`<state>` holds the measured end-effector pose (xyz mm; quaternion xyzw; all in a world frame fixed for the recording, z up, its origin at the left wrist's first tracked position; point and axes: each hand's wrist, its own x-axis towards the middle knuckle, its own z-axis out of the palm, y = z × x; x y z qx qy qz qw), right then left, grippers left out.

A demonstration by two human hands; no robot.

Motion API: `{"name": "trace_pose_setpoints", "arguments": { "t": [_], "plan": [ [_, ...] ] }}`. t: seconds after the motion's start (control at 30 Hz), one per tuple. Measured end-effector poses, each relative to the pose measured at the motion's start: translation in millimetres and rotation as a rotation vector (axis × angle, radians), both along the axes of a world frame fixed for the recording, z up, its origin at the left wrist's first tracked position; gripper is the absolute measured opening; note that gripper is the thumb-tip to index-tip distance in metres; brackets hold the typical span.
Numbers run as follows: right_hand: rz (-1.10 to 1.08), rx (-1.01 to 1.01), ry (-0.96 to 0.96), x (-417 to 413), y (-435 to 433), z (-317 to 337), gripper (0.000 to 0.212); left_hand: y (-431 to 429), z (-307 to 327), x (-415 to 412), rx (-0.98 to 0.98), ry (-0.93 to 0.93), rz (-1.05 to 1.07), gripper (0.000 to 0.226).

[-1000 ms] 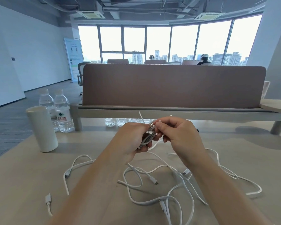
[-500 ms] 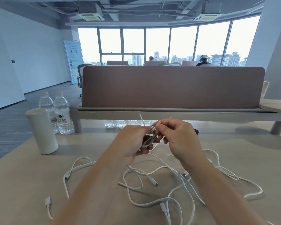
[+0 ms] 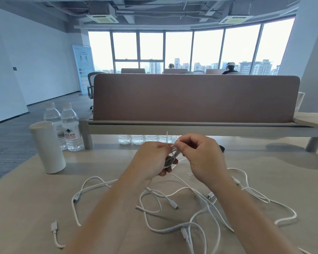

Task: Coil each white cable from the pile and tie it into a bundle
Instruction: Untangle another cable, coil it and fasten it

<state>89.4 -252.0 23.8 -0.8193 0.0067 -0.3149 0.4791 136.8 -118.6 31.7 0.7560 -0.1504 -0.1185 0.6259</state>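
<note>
The left hand [image 3: 149, 160] is curled round a small coiled white cable [image 3: 170, 159], held above the table [image 3: 35, 208], while the right hand [image 3: 206, 158] pinches the coil's top, where a thin white tie [image 3: 166, 137] sticks up at twelve o'clock. The loose pile of white cables [image 3: 176, 207] sprawls on the table at six o'clock from the hands. A white tumbler [image 3: 47, 147] and water bottles [image 3: 70, 131] stand at nine to ten o'clock.

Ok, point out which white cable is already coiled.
The coiled cable gripped in the left hand, with the right hand pinching its top; the other cables lie uncoiled on the desk.
</note>
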Motion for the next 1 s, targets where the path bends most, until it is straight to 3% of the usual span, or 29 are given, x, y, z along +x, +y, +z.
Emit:
{"name": "trace_pose_setpoints", "arguments": {
  "t": [0.17, 0.43, 0.7, 1.0],
  "plan": [
    [0.06, -0.099, -0.031, -0.6, -3.7, 2.4, 0.019, -0.2, -1.8, -1.1, 0.024, 0.005, -0.066, 0.022],
    [0.217, 0.152, 0.003, 1.9, -6.3, -1.4, 0.019, 0.9, 0.5, -2.6, 0.001, 0.149, -0.148, 0.019],
    [0.26, 0.343, -0.02, 5.5, -8.8, -4.3, 0.012, 4.8, 2.4, 1.4, -0.317, 0.391, -0.205, 0.021],
    [0.334, 0.441, -0.024, 5.8, -8.1, -5.7, 0.019, 4.9, 2.5, 0.4, -0.355, 0.392, -0.196, 0.023]
  ]
}}
